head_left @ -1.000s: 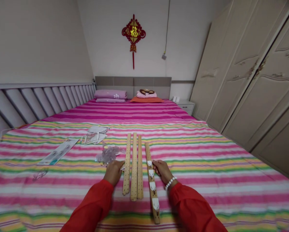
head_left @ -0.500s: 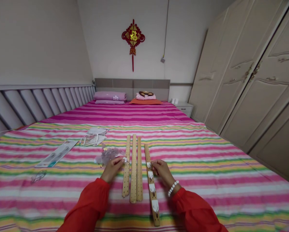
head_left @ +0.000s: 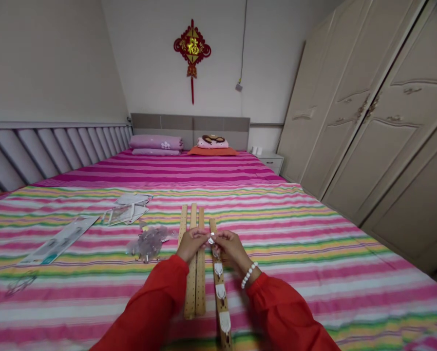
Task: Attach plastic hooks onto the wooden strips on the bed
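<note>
My left hand [head_left: 192, 244] and my right hand [head_left: 233, 246] meet at the middle of the bed, fingertips pinched together on a small white adhesive hook [head_left: 211, 239]. It is held over the far part of a perforated wooden strip [head_left: 213, 225]. Further white hooks [head_left: 220, 291] sit in a row along that strip towards me; one beneath my fingers is partly covered. Left of it, three bare wooden strips [head_left: 191, 292] lie side by side, partly under my left hand and forearm. A heap of small hooks and clear plastic [head_left: 150, 243] lies left of my left hand.
Flat packaging [head_left: 61, 240], white wrappers [head_left: 130, 209] and a thin tangled clear item [head_left: 22, 282] lie on the left of the striped bedspread [head_left: 284, 234]. Folded bedding [head_left: 156, 142] rests at the headboard. A bed rail [head_left: 57, 151] runs left; a wardrobe [head_left: 379, 146] stands right.
My left hand has carried the white hook rightwards, across the bare strips to the hooked strip. My right hand has moved from a hook on the strip to meet it. The view has shifted slightly.
</note>
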Demonstrator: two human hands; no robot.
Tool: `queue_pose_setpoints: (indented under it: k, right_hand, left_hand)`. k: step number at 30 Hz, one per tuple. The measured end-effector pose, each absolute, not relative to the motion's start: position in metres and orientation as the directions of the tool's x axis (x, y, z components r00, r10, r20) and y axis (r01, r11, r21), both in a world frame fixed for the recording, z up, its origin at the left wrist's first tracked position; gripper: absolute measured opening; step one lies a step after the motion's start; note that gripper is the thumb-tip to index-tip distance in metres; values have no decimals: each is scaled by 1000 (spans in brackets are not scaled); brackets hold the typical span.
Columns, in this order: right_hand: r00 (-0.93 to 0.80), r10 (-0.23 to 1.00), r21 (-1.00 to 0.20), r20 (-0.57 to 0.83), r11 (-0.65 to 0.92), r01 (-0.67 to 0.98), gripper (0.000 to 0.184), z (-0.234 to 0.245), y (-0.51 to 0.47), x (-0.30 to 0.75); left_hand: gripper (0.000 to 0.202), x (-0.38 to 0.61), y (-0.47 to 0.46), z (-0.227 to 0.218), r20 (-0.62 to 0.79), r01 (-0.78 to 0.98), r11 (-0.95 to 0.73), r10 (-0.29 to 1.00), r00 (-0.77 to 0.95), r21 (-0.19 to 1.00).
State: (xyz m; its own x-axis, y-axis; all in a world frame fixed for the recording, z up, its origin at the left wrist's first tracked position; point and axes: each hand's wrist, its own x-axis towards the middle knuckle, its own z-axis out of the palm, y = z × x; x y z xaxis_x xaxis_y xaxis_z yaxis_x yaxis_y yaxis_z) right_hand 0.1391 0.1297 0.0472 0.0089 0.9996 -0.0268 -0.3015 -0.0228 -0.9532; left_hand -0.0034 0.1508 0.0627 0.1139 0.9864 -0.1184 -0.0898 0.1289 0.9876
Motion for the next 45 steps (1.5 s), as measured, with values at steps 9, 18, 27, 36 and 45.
queue_pose_setpoints:
  k: [9,18,27,36,45]
  right_hand:
    - [149,979,-958,-136,-91,-271,16,27,165,152]
    - [239,952,-960,-192,-131,-249,19,0,169,146]
    - [277,939,-965,-203,-145,-217,25,-8,175,144]
    - [279,932,-962,-230,-174,-210,27,-8,175,144]
    - [265,928,-958,-261,-214,-193,31,-10,177,144]
  left_hand:
    - [26,23,179,46,-260,-104,260,966,17,960]
    - [16,30,192,17,-202,114,203,979,-23,972]
    - [11,27,192,20,-85,387,95,995,-43,917]
    - [13,33,195,11,-17,512,39,999,-47,858]
    - [20,31,184,8,137,616,-177,984,112,768]
